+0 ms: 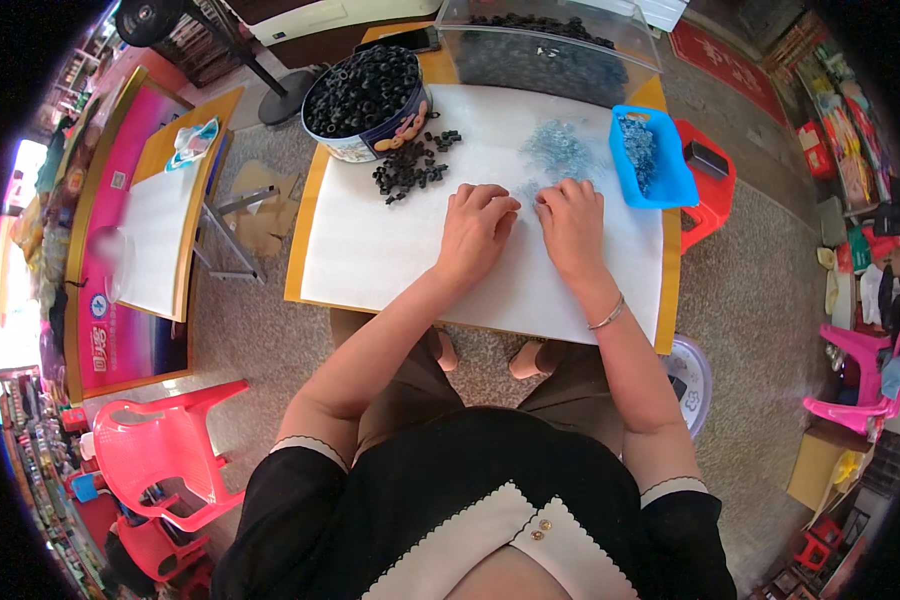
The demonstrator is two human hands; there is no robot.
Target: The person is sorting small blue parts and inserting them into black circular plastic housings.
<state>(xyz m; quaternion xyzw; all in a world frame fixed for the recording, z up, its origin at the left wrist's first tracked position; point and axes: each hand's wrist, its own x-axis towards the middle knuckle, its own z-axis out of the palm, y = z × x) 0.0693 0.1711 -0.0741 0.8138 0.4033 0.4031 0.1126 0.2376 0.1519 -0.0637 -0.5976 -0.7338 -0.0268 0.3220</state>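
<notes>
On the white-covered table, my left hand (477, 232) is closed with its thumb and fingers in a pinch. Across a small gap, my right hand (573, 228) pinches too, its fingertips pointing toward the left ones. Whatever either pinch holds is too small or hidden to make out. A loose pile of small black ring-shaped pieces (410, 168) lies up and to the left of my left hand. Just beyond my right fingertips, small clear bluish pieces (558, 150) are spread out. More of these bluish pieces (639, 155) fill part of a blue plastic tray (681, 172) on the right.
A round tub (342, 148) heaped with black rings (362, 92) stands at the table's back left. Behind it lies a dark phone (410, 40). A clear bin (540, 70) of black pieces sits at the back. A red stool (711, 190) stands beside the tray.
</notes>
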